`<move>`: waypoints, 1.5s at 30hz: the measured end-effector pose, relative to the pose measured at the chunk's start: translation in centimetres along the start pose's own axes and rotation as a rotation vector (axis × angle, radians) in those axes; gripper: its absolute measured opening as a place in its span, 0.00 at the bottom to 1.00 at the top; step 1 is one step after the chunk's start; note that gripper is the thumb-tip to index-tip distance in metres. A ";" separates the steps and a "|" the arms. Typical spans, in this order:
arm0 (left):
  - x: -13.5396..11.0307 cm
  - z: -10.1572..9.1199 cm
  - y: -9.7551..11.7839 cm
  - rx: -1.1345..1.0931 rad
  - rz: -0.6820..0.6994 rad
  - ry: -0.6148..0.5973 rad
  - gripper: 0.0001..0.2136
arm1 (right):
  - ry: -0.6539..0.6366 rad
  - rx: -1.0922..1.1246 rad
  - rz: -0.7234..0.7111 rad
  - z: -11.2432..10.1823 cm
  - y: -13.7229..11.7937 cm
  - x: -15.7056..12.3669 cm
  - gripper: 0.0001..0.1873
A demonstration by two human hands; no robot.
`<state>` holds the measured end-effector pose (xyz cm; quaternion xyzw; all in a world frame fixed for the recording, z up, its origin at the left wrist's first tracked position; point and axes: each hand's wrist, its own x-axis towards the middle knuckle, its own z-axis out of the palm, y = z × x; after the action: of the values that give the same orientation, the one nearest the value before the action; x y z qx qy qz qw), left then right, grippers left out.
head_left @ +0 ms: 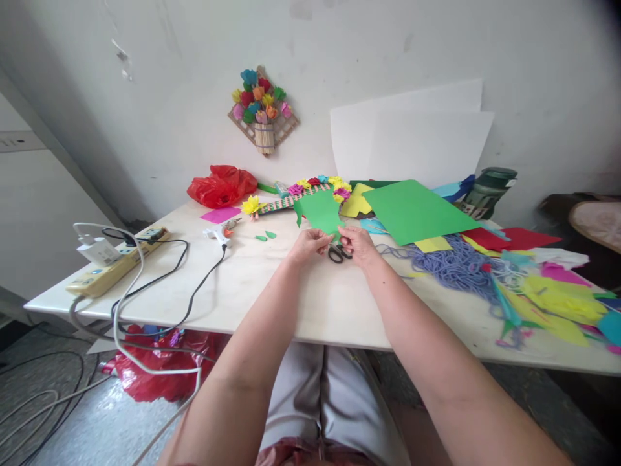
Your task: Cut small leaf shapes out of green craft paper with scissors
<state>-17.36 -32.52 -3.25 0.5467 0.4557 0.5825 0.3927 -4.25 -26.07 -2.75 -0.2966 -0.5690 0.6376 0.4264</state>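
Observation:
My left hand (313, 244) and my right hand (356, 244) are close together over the table, fingertips pinched. Between them shows a small piece of green paper (334, 237), gripped from both sides; its outline partly blends with the larger cut green sheet (321, 210) behind. Black-handled scissors (336, 254) lie just beneath my hands, their blades hidden. To the left, two small green leaf shapes (270, 235) rest on the tabletop.
A glue gun (220, 233) and a power strip (116, 262) with cables occupy the left side. Behind is a flower-trimmed strip (291, 197). On the right are a big green sheet (417, 210), purple-blue yarn (451, 262), coloured scraps and a dark bottle (490, 194).

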 end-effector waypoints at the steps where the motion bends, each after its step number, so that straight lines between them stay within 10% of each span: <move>1: 0.0 0.0 0.1 -0.016 -0.004 0.010 0.16 | -0.010 0.015 0.010 0.0 0.0 0.0 0.18; 20: 0.4 -0.7 0.3 0.120 0.062 0.136 0.16 | -0.014 0.242 0.033 0.0 -0.1 0.0 0.17; 29: 0.0 -4.0 1.4 0.832 -0.140 1.065 0.09 | 0.054 0.178 0.050 -0.3 0.1 0.2 0.10; 40: -1.7 -7.2 1.5 0.797 -0.406 1.256 0.07 | 0.225 -0.801 -0.152 -1.0 1.5 1.3 0.09; 45: -1.0 -6.4 1.4 0.852 -0.221 1.178 0.11 | 0.333 -1.104 -0.136 -0.8 0.7 0.6 0.10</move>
<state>-23.59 -34.50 -2.09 0.1989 0.8305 0.5091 -0.1073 -4.02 -25.12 -3.53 -0.5339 -0.7604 0.1623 0.3322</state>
